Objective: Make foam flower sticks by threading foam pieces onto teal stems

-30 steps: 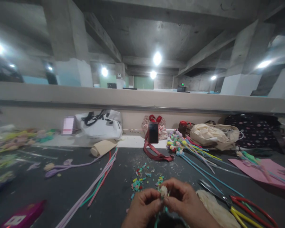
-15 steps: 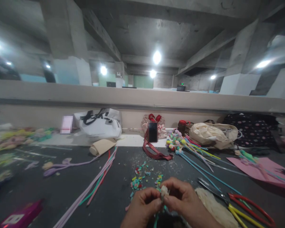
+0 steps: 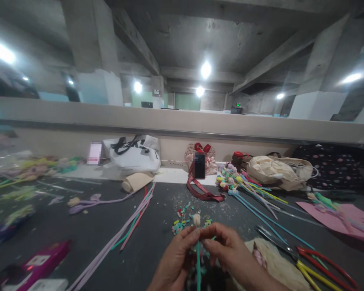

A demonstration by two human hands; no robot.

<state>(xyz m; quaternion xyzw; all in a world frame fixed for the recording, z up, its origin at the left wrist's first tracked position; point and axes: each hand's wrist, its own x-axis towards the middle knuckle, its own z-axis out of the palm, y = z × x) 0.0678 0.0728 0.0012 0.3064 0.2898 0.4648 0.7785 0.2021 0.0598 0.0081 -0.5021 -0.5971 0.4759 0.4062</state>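
At the front middle, a small handmade flower with a cream head (image 3: 197, 219) points upward on a thin green stem (image 3: 198, 262). My left hand (image 3: 177, 254) pinches the stem just under the head, thumb and index finger closed. Fingers of my right hand (image 3: 226, 246) close in at the same spot, touching the stem from the right; the exact contact is partly hidden. Below the hands the stem hangs straight down. Behind the fingers lie many small coloured cut bits (image 3: 178, 226), mostly green, yellow and red.
Long-handled cutters (image 3: 291, 250) with red and yellow handles lie at right beside a cream cloth (image 3: 279, 262). Lavender, green and red stems (image 3: 130, 226) lie left. A magenta device (image 3: 45, 262) sits front left. Finished flowers (image 3: 230, 178), bags and a phone (image 3: 199, 165) line the back.
The flower head has risen above the fingertips, and its green stem now shows clearly between my hands. Both hands have shifted slightly left. The view has turned a little left.
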